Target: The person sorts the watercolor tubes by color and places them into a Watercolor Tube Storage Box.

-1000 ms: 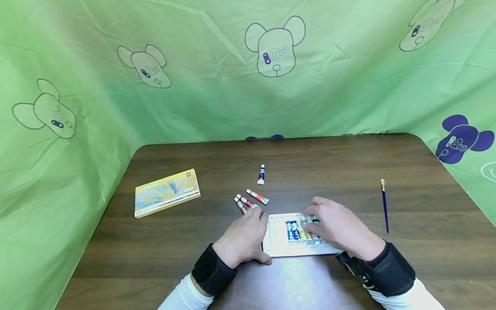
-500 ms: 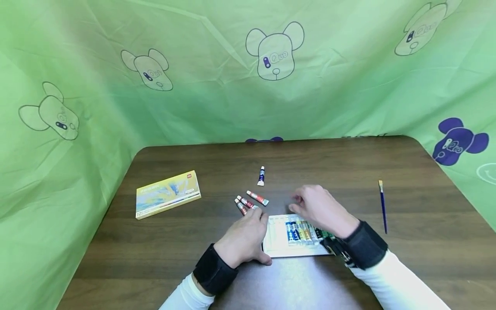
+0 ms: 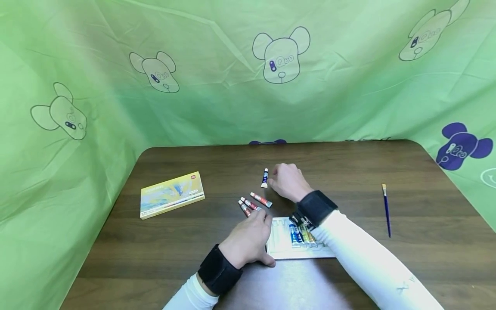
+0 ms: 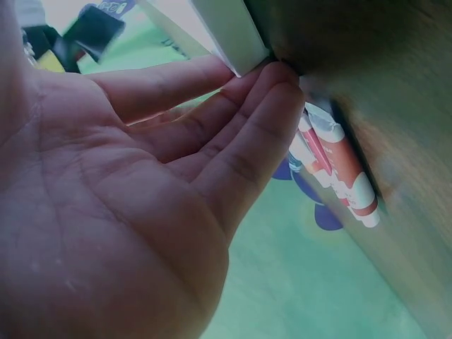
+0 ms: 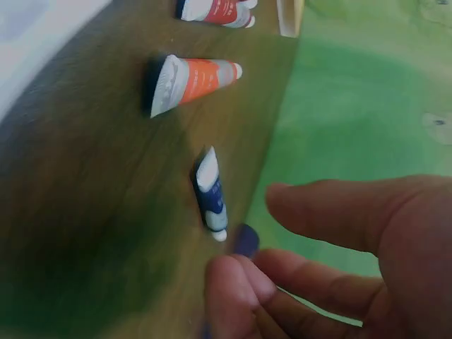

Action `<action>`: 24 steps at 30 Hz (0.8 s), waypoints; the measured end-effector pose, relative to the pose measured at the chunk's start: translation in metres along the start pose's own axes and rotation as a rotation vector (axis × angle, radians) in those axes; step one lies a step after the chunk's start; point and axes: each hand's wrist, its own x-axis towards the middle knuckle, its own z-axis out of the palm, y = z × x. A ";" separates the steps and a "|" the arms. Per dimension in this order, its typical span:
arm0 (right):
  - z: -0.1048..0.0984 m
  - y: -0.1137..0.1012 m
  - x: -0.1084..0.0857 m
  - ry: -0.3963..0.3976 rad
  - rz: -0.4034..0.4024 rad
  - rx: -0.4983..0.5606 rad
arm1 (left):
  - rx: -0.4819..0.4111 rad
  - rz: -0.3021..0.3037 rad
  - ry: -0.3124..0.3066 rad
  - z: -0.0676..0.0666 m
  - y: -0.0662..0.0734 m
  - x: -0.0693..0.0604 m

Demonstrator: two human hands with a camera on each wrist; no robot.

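My left hand (image 3: 248, 241) rests at the left edge of a white tray (image 3: 280, 241). In the left wrist view its fairly straight fingers (image 4: 240, 152) touch the side of the tray. Several paint tubes (image 3: 296, 236) lie in the tray, partly hidden by my right forearm. My right hand (image 3: 288, 181) reaches over the tray, just right of a dark blue paint tube (image 3: 265, 178) on the table. In the right wrist view there is a gap between thumb (image 5: 318, 212) and fingers, with nothing held; the dark blue tube (image 5: 211, 192) lies a little away from the fingertips.
An orange-red paint tube (image 3: 261, 199) and two red ones (image 3: 245, 209) lie beyond my left hand. A yellow paint box (image 3: 172, 195) lies at the left of the wooden table (image 3: 341, 168). A blue paintbrush (image 3: 386, 211) lies at the right. Green printed cloth (image 3: 217, 112) hangs behind.
My right hand has left the tubes in the tray and moved forward and left to the dark blue paint tube. My left hand has stayed at the tray's edge.
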 end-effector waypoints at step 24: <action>0.026 -0.016 0.031 0.050 0.101 -0.083 | 0.007 -0.019 0.018 0.000 0.002 -0.001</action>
